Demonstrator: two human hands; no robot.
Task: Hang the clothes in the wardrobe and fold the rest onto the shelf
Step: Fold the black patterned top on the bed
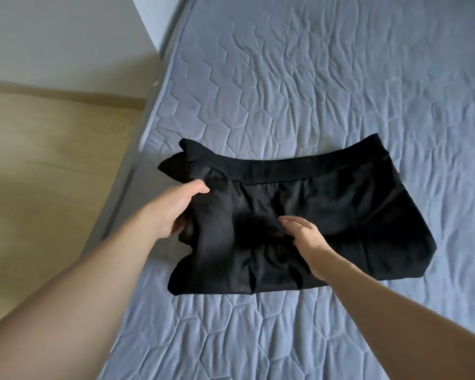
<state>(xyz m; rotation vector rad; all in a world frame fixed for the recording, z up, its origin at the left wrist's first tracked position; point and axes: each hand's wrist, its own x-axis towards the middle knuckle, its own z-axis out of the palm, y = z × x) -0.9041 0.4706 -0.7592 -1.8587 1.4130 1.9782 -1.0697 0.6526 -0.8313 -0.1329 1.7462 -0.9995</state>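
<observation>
A black garment [327, 212] with a wide waistband along its far edge lies partly folded on the blue quilted mattress [340, 78]. My left hand [173, 207] grips the garment's left edge, thumb on top and fingers tucked under the cloth. My right hand [307, 239] sits on the middle of the garment, its fingers curled into a fold of the fabric. The garment's right half lies flat. No wardrobe, hanger or shelf shows in the head view.
The mattress's left edge [137, 171] runs diagonally from the top centre toward the lower left. Beyond it lies a wooden floor [44, 149], and a pale wall [52, 34] stands at the top left.
</observation>
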